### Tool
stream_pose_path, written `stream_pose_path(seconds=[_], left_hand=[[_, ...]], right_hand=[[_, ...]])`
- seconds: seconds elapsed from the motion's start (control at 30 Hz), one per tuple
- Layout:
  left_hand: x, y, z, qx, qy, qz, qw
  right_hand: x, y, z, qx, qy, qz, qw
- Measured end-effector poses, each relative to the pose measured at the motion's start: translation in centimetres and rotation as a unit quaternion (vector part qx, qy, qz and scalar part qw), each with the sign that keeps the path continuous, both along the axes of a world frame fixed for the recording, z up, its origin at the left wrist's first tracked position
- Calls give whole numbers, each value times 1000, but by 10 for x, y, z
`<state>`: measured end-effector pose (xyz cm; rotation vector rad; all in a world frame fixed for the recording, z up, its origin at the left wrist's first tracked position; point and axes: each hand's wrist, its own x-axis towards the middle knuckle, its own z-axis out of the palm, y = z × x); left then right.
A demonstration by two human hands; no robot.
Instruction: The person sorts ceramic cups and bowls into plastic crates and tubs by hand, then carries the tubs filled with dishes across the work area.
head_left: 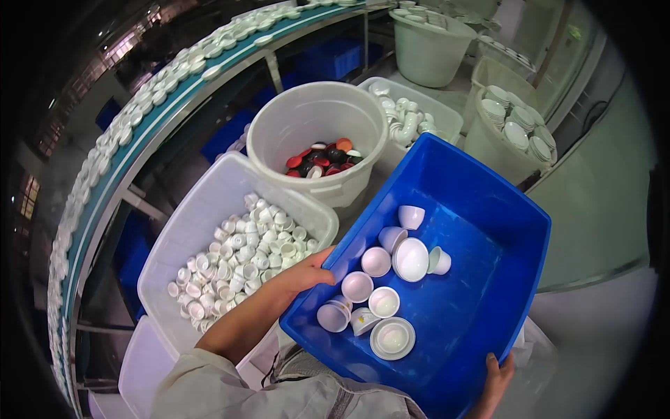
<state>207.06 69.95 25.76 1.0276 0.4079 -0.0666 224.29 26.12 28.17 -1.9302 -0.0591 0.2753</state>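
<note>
Blue bin held btwn L fingers & R fingers, opp. sides.

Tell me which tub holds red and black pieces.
The round white tub, beyond the rectangular tub of small white cups and upper left of your blue bin; the other tubs show only pale pieces.

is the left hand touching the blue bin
Touching: the head view shows the left hand gripping the blue bin at its edge, with no gap between them.
</note>
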Motion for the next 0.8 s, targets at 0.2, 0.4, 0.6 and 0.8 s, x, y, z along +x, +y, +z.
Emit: stream_pose_path(seconds=[0.2, 0.4, 0.6, 0.8], left_hand=[[156, 60, 16, 14, 30, 9, 999], [276, 150, -43, -12, 48, 46, 998], [420, 260, -73, -152, 7, 80, 985], [522, 291, -111, -312, -68, 143, 937]], right_hand=[[171, 60, 0, 0, -3, 30, 1000], [329, 174, -2, -57, 19, 57, 997], [489, 342, 62, -121, -77, 100, 985], [637, 488, 155, -130, -98, 295, 942]])
